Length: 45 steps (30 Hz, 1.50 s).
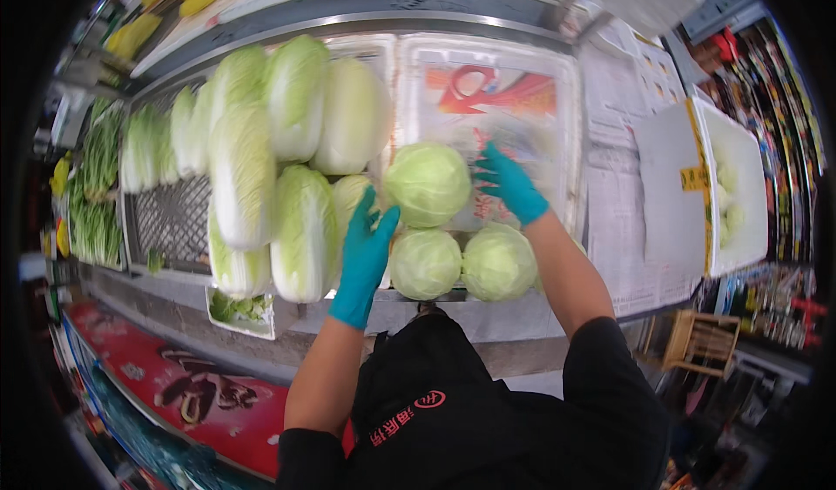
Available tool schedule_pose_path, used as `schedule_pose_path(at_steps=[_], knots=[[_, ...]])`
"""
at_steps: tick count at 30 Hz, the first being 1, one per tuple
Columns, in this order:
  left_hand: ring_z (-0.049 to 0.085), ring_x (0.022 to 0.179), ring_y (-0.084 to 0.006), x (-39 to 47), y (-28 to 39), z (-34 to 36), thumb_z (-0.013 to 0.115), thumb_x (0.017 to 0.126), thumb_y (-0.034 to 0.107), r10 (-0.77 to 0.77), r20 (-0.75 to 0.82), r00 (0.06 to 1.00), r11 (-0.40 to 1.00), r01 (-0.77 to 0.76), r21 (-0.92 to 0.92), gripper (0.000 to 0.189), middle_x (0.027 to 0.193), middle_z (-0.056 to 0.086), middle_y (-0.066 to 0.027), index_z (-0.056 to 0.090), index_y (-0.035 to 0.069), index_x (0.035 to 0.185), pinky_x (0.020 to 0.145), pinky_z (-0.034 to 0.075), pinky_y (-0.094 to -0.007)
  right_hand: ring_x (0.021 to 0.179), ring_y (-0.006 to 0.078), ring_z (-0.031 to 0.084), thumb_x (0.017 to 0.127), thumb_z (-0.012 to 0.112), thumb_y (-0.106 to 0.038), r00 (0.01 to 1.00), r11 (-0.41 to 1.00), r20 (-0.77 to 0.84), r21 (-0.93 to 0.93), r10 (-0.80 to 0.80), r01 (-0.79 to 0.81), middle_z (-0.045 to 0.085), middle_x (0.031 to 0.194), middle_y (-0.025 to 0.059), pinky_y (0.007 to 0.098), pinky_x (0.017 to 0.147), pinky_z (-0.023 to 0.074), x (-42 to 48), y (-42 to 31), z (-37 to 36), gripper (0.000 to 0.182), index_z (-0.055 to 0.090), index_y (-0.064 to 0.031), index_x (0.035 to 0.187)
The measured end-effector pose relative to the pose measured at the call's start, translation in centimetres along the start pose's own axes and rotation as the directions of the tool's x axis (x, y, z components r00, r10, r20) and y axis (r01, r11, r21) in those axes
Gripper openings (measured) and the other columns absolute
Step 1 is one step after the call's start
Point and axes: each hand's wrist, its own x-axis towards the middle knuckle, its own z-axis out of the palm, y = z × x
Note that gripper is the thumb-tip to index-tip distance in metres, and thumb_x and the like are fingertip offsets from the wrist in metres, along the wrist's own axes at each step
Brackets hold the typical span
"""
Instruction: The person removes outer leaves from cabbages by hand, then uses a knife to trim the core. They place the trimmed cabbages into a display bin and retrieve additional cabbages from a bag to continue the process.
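A pale green round cabbage (pixel 428 183) sits between my two hands, both in teal gloves. My left hand (pixel 367 245) is at its lower left with fingers apart; whether the thumb touches the cabbage I cannot tell. Open and empty, my right hand (pixel 513 183) is a short gap to the cabbage's right, above a white foam tray (pixel 569 131) with printed sheets in it. Nearer me are two more round cabbages, one on the left (pixel 426 265) and one on the right (pixel 499 261). My right forearm partly hides another at the far right.
Several napa cabbages (pixel 243 177) lie left of my left hand, some stacked, partly over a grey plastic crate (pixel 176 212). Bundled leafy greens (pixel 95 225) are farther left. Newspaper (pixel 614 216) covers the right side, beside a white foam box (pixel 738 255) holding pale round produce.
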Motion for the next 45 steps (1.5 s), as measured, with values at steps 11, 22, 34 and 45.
schedule_pose_path(at_steps=[11, 22, 34, 45], knots=[[0.056, 0.111, -0.0185, -25.4, -12.2, -20.9, 0.060, 0.092, 0.039, -0.368, -0.368, 0.854, 0.930, 0.341, -0.138, 0.052, 0.125, 0.060, -0.0114, 0.056, 0.003, 0.129, 0.098, 0.043, -0.0322, 0.143, 0.0290, 0.021, 0.098, 0.033, -0.052, 0.945, 0.778, -0.009, 0.566, -0.326, 0.274, 0.026, 0.155, 0.0113, 0.0424, 0.115, 0.0128, -16.3, -7.8, 12.6, 0.068, 0.028, -0.0068, 0.148], [0.052, 0.119, -0.0176, -43.1, -17.2, -37.4, 0.057, 0.096, 0.028, -0.129, -0.737, 0.664, 0.935, -0.166, -0.313, 0.046, 0.129, 0.058, -0.0109, 0.051, 0.001, 0.132, 0.103, 0.039, -0.0308, 0.114, 0.0205, 0.051, 0.098, 0.038, -0.052, 0.545, 0.951, 0.836, -0.212, 0.057, 0.226, 0.053, 0.132, 0.0085, 0.0371, 0.100, 0.0356, -22.7, 7.5, 47.9, 0.060, 0.045, -0.0095, 0.139], [0.056, 0.115, -0.0191, -67.5, -13.1, -46.4, 0.050, 0.098, 0.023, -0.217, -0.976, 0.017, 0.698, -0.696, -0.167, 0.041, 0.126, 0.059, -0.0106, 0.050, 0.003, 0.134, 0.100, 0.040, -0.0315, 0.102, 0.0236, 0.062, 0.094, 0.052, -0.041, 0.216, 0.860, 0.874, -0.475, 0.436, 0.185, 0.061, 0.119, 0.0148, 0.0332, 0.084, 0.0511, -30.8, 23.6, 76.4, 0.055, 0.049, -0.0019, 0.132], [0.059, 0.107, -0.0217, -73.5, -9.7, -54.7, 0.052, 0.094, 0.041, -0.269, -0.833, -0.484, 0.867, -0.497, 0.009, 0.057, 0.126, 0.059, -0.0144, 0.049, 0.000, 0.133, 0.093, 0.044, -0.0333, 0.106, 0.0232, 0.062, 0.097, 0.049, -0.038, -0.158, 0.830, 0.817, -0.530, 0.555, 0.177, 0.062, 0.119, 0.0140, 0.0332, 0.090, 0.0476, -35.5, 29.9, 97.8, 0.052, 0.049, 0.0001, 0.132]])
